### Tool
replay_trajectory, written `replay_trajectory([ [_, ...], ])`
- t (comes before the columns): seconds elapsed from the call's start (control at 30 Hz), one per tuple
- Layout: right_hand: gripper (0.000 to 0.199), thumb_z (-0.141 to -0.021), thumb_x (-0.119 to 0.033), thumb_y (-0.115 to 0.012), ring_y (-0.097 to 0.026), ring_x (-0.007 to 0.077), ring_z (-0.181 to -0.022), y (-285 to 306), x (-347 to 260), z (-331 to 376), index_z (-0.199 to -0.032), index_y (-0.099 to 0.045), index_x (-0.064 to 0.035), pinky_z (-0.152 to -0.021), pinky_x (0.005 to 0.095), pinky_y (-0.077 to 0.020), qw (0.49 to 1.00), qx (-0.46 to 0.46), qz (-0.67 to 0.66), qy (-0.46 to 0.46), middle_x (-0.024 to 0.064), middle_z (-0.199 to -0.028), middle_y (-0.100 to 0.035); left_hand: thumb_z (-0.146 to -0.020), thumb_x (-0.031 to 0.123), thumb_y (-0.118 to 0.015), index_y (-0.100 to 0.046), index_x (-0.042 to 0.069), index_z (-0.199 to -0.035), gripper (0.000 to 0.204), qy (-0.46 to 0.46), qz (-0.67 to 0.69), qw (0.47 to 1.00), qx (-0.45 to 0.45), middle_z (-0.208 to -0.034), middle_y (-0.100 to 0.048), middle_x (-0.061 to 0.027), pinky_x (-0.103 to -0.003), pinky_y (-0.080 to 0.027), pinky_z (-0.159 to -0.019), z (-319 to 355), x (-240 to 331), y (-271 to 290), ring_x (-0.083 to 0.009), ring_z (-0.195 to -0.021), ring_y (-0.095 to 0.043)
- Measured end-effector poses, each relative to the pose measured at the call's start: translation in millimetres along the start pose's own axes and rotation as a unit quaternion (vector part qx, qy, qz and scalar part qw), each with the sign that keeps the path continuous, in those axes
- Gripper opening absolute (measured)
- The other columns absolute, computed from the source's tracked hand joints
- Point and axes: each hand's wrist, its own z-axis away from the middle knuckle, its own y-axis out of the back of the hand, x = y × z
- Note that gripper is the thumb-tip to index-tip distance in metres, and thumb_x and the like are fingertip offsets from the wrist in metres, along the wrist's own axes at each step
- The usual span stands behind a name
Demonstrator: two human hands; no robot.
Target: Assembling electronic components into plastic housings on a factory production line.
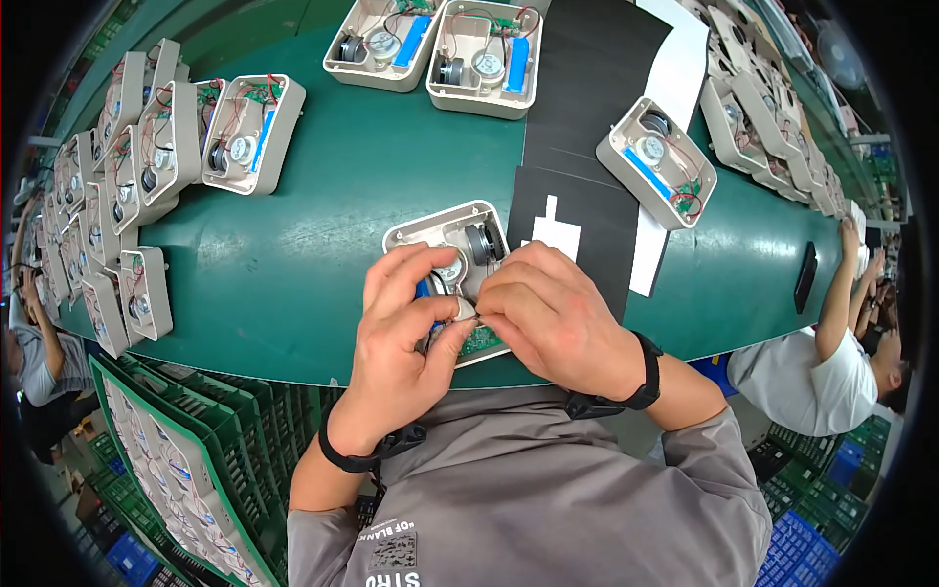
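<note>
A worker's two bare hands close over an open beige plastic housing (445, 235) lying at the near edge of a green conveyor belt (323, 264). The left hand (401, 338) has its fingers curled together over the middle of the unit, thumb pressed to a small pale part near a green circuit board (481, 339) at the housing's near end. The right hand (558, 318) has fingertips pinched together at the same spot; what exactly is pinched is hidden under the knuckles. A black round motor (481, 243) shows in the far corner of the housing, and a sliver of blue battery (422, 289) shows under the left fingers.

Judged from the grip, this is fine seating work among thin wires, and it seems best done with the left hand steadying the shell flat on the belt while the right presses lightly and squarely, keeping leads clear of the housing's rim.

The shell is smooth, matt, rounded at the corners, with thin raised walls. The belt is glossy and slightly reflective. Black sheets (597, 108) with a white cut-out shape lie flat just beyond the hands. More open housings (252, 134) of the same kind, with red wires, silver discs and blue cells, rest on the belt at left, far centre (486, 59) and right (657, 161). Green plastic crates (210, 430) sit below the belt. Black wrist straps (377, 452) circle both wrists above grey sleeves. Another person's arm (843, 284) reaches to the belt at far right.
</note>
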Motion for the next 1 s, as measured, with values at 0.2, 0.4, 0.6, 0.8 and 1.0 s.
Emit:
replay_trajectory([
  [0.2,0.026,-0.077,0.0,-0.079,-0.062,0.031,-0.096,-2,-1,1,-0.098,-0.065,-0.0044,-0.081,0.0419,-0.0502,1.0,0.002,0.009,-0.003,0.0075,-0.099,-0.066,-0.076,-0.004,-0.081,-0.066,0.0,-0.089,0.021,-0.034,-0.059,0.996,0.061,-0.131,-0.067,-0.0202,-0.052,-0.048,-0.104,11,4,-11,-0.044,-0.129,-0.058],
  [0.4,0.025,-0.078,0.0,-0.076,-0.061,0.0303,-0.097,-2,-2,-1,-0.099,-0.064,-0.0047,-0.08,0.0412,-0.0472,0.999,-0.019,0.027,-0.002,0.0073,-0.099,-0.065,-0.074,-0.004,-0.078,-0.064,0.0,-0.089,0.022,-0.044,-0.12,0.986,0.103,-0.129,-0.067,-0.0224,-0.058,-0.045,-0.103,9,8,-16,-0.046,-0.127,-0.057],
  [0.6,0.026,-0.077,0.002,-0.076,-0.06,0.03,-0.097,-2,2,-1,-0.1,-0.064,-0.005,-0.081,0.0412,-0.0466,1.0,-0.01,-0.011,-0.002,0.0071,-0.099,-0.065,-0.081,-0.006,-0.074,-0.063,0.0,-0.097,0.021,-0.044,-0.153,0.984,0.073,-0.135,-0.064,-0.0242,-0.053,-0.046,-0.107,10,13,-17,-0.0477,-0.133,-0.054],
  [0.8,0.026,-0.078,0.0,-0.077,-0.061,0.0298,-0.098,-2,5,-2,-0.101,-0.065,-0.0049,-0.083,0.0403,-0.0476,1.0,-0.006,-0.019,-0.004,0.0069,-0.1,-0.066,-0.087,-0.005,-0.068,-0.062,-0.001,-0.101,0.016,0.015,-0.087,0.995,0.038,-0.146,-0.056,-0.0253,-0.055,-0.037,-0.115,8,9,-17,-0.0487,-0.142,-0.044],
  [1.0,0.025,-0.08,-0.001,-0.078,-0.061,0.0301,-0.098,-1,1,-3,-0.102,-0.067,-0.0047,-0.085,0.0393,-0.0488,0.999,-0.019,0.026,0.005,0.0069,-0.101,-0.067,-0.084,-0.004,-0.071,-0.062,-0.003,-0.1,0.019,0.006,-0.099,0.995,0.024,-0.146,-0.053,-0.0288,-0.057,-0.038,-0.113,10,8,-13,-0.0525,-0.138,-0.044],
])
